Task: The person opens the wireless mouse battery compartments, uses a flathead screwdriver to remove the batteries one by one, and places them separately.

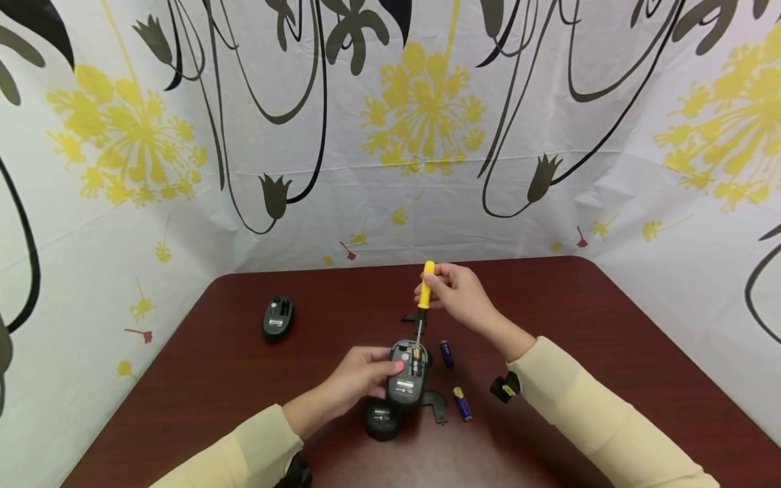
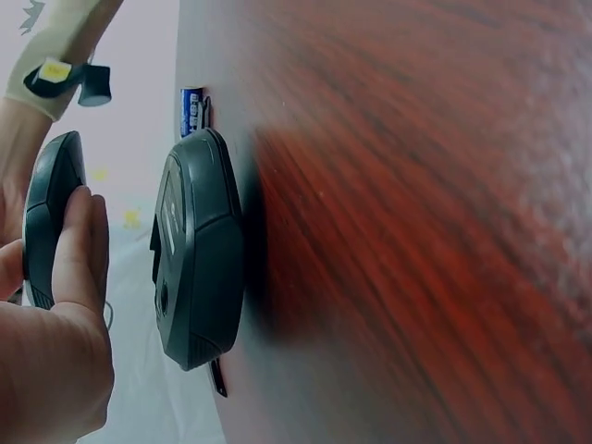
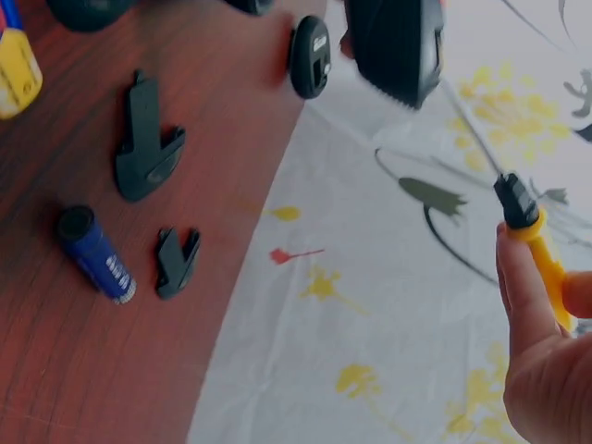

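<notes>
My left hand (image 1: pixel 361 374) holds a dark computer mouse (image 1: pixel 405 390) tilted with its underside toward me, thumb over its edge. The mouse's battery bay is uncovered. Between the fingers and thumb of my right hand (image 1: pixel 462 296) is a screwdriver (image 1: pixel 426 288) with a yellow handle, pointing down so that its tip overlaps the battery bay. From the right wrist side, the shaft runs from the yellow handle (image 3: pixel 546 264) up to the held mouse (image 3: pixel 393 46). Under the held mouse, a second dark mouse (image 2: pixel 202 250) lies on the table, underside up.
A third mouse (image 1: pixel 277 317) lies upturned at the back left of the reddish-brown table (image 1: pixel 213 379). Two blue batteries (image 1: pixel 447 354) lie right of the hands. A larger black battery cover (image 3: pixel 148 139) and a smaller one (image 3: pixel 176 264) are nearby. Patterned cloth (image 1: pixel 366 224) hangs behind.
</notes>
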A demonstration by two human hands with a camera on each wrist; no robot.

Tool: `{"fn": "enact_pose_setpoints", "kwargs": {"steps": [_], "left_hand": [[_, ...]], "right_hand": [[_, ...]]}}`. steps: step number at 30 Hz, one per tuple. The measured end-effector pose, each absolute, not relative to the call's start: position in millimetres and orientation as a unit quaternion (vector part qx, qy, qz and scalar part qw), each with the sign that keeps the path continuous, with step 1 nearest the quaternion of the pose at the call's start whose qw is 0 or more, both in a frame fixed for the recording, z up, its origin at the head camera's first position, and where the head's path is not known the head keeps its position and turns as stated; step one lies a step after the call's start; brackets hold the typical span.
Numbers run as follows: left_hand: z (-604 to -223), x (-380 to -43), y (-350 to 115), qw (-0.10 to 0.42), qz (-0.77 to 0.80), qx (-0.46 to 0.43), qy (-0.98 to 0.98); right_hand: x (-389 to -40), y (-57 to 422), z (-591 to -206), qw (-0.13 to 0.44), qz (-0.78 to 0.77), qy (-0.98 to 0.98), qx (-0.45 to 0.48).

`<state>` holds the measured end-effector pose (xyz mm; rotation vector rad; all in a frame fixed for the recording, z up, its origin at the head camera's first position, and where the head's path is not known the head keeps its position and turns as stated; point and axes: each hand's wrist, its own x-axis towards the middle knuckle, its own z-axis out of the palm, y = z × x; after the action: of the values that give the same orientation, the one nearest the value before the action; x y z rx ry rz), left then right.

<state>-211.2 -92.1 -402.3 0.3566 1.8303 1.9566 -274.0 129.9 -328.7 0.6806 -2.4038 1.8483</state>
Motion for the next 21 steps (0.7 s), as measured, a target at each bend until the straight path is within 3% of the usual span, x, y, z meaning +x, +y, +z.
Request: {"fn": "enact_pose_setpoints", "kwargs": {"steps": [6,21], "left_hand": [[-400.4,-209.0,-91.5,0.223,0.711,0.122,0.656],[-401.3,-207.1,-93.7,0.226,0.719,0.137,0.643]], "right_hand": [[-292.1,131.8,-335.0,-0.062,0.619,-0.765,0.168],[-307.7,133.2,-361.5,-0.147,0.659,-0.733,0.077]]}}
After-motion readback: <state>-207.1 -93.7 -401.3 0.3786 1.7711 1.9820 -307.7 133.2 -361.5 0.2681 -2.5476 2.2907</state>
